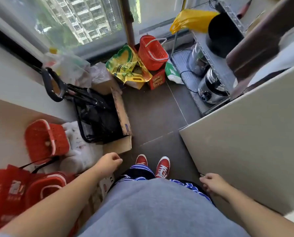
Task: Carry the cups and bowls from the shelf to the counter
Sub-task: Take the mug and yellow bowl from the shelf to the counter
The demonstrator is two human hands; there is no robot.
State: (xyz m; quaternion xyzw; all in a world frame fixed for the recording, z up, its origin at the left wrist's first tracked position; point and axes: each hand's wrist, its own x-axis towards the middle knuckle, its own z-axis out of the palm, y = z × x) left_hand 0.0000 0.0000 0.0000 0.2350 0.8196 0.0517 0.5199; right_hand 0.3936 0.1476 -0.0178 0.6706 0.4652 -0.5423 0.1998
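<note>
At the bottom of the frame, your left hand [108, 162] and right hand [213, 183] hang loosely curled, holding nothing. The wire shelf [209, 53] stands upper right; no cups or bowls are discernible.

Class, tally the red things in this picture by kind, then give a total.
Red baskets: 3
Red shoes: 2
Red bag: 1
Red box: 1
Total: 7
</note>
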